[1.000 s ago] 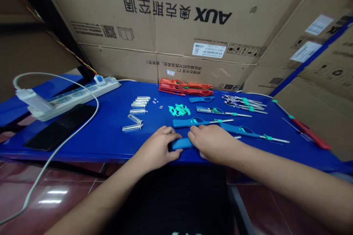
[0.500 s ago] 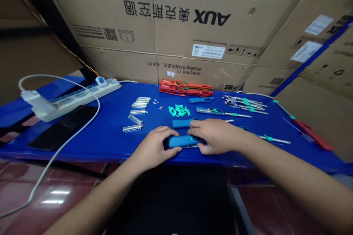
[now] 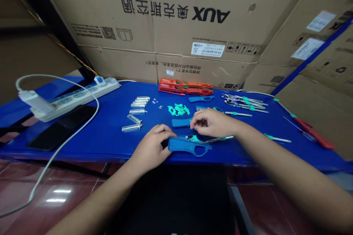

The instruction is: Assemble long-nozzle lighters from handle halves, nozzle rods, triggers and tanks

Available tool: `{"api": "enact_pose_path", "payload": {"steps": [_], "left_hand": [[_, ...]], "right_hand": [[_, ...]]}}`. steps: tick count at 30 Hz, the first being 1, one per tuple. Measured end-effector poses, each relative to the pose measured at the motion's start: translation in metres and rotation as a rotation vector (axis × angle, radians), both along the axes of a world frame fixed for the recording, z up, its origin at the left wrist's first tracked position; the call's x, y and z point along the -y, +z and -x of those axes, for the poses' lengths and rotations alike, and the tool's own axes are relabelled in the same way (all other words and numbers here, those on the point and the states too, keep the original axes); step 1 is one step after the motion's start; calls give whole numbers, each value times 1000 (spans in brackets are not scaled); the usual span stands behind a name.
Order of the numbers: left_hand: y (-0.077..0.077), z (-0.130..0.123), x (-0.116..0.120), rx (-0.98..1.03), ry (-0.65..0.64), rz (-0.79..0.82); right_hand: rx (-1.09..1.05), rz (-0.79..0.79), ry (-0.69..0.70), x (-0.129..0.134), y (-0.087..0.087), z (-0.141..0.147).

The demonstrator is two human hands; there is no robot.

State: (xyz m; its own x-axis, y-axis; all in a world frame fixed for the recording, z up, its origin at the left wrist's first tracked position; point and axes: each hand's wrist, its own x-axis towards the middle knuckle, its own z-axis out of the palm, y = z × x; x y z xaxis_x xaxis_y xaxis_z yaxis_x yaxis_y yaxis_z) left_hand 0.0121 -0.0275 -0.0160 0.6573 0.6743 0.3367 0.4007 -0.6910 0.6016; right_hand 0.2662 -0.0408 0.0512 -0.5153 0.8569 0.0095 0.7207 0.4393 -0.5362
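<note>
My left hand [image 3: 153, 145] grips a blue lighter shell half [image 3: 190, 146] by its left end, near the table's front edge. This half is tilted, with its trigger loop to the right. Just behind it lies the other half's inside, with a green trigger piece [image 3: 195, 138] and a metal lighter tube [image 3: 220, 139] pointing right. My right hand [image 3: 213, 123] hovers just above these parts, thumb and fingers curled together; what is between the fingertips, if anything, is hidden. Another blue lighter handle [image 3: 180, 122] lies right behind, partly covered by my right fingers.
Clear fuel tanks [image 3: 138, 111] lie left of a pile of green triggers [image 3: 179, 109]. Red shells [image 3: 184, 87] are stacked by the cardboard box [image 3: 171, 36]. Lighter tubes with wires [image 3: 245, 102] and a red lighter [image 3: 314, 132] lie right. A power strip [image 3: 74, 97] stands left.
The blue shell half has come apart from the rest of the lighter and tilted towards me in my left hand, baring the parts inside. My right hand has let go of it and risen slightly.
</note>
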Motion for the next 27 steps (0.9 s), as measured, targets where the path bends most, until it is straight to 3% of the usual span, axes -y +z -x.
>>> {"api": "enact_pose_path", "payload": {"steps": [3, 5, 8, 12, 15, 17, 19, 21, 23, 25, 27], "left_hand": [[0, 1, 0, -19, 49, -2], [1, 1, -1, -39, 52, -14], [2, 1, -1, -39, 30, -28], [-2, 1, 1, 45, 17, -58], [0, 4, 2, 108, 10, -77], [14, 6, -2, 125, 39, -91], [39, 5, -12, 143, 114, -128], [69, -1, -28, 167, 207, -193], [92, -14, -50, 151, 220, -218], [100, -28, -72, 94, 129, -194], [95, -41, -90, -66, -72, -162]], "right_hand": [[40, -166, -9, 19, -8, 10], [158, -277, 52, 38, -14, 21], [333, -411, 16, 60, -24, 32], [366, -329, -54, 65, -23, 35], [263, -207, -45, 59, -6, 27], [172, -166, -27, 50, 10, 15], [151, -216, -21, 32, 26, -2], [289, -394, -151, 6, 36, -20], [540, -433, -275, -26, 36, -38], [704, -369, -298, -56, 27, -50], [772, -314, -301, -77, 16, -57]]}}
